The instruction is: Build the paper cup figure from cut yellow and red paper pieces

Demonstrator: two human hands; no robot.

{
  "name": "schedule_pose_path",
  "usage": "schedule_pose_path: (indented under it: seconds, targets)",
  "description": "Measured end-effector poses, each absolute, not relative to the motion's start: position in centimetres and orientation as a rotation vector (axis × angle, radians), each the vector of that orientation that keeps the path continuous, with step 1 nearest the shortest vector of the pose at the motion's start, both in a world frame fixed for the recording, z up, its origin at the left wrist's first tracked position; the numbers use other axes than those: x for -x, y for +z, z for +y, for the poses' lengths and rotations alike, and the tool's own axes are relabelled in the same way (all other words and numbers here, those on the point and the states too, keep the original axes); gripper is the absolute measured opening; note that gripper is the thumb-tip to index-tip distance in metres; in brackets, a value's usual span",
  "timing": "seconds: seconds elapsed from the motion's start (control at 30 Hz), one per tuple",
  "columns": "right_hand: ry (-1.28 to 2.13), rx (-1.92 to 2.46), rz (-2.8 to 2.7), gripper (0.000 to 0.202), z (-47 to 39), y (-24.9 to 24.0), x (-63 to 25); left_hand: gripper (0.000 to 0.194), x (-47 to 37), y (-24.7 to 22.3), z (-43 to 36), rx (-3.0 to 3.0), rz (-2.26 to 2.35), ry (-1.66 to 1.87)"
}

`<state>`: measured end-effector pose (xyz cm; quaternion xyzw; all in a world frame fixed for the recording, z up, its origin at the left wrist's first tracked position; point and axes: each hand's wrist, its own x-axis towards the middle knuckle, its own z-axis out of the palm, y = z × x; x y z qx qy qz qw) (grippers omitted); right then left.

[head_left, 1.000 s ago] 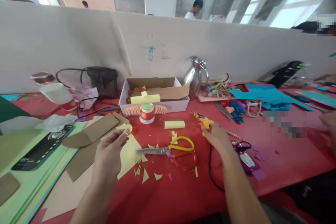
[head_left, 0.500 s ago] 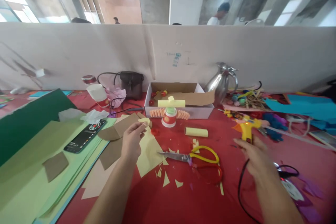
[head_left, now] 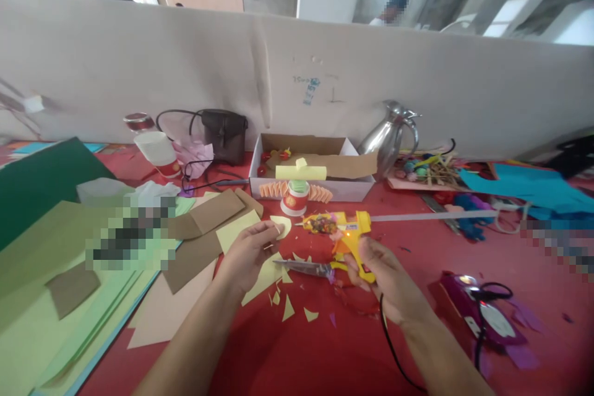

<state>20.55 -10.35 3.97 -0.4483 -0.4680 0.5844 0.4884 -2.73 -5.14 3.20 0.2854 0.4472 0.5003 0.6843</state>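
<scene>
Pinched in the fingers of my left hand (head_left: 248, 253) is a small piece of pale yellow paper (head_left: 282, 223). My right hand (head_left: 383, 272) grips a yellow hot glue gun (head_left: 355, 238) by its handle; its nozzle points left, close to the paper's right edge. From the gun's back sticks out a long glue stick (head_left: 431, 216). Just beyond the hands stands a red and white paper cup (head_left: 296, 201) with pleated orange strips at its sides and a yellow paper roll (head_left: 301, 172) on top. Scissors (head_left: 306, 267) lie below the gun, their handles partly hidden by my right hand.
Yellow paper scraps (head_left: 288, 308) litter the red table. Brown cardboard (head_left: 218, 213) and green paper sheets (head_left: 106, 297) lie left. An open box (head_left: 320, 189) and a metal jug (head_left: 387, 136) stand behind. A purple device with a cord (head_left: 482, 309) lies right.
My right hand has brought the glue gun leftward and turned its nozzle toward my left hand. My left hand has moved slightly right with the yellow paper. The loose yellow tube is now hidden.
</scene>
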Motion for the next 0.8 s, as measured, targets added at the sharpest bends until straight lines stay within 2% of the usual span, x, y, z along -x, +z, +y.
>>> schedule_pose_path:
  seconds: [0.8]
  targets:
    - [1.338,1.203,-1.198,0.040,-10.27,3.13,-20.14,0.025,2.75,3.43,-5.28,-0.717,1.054,1.089]
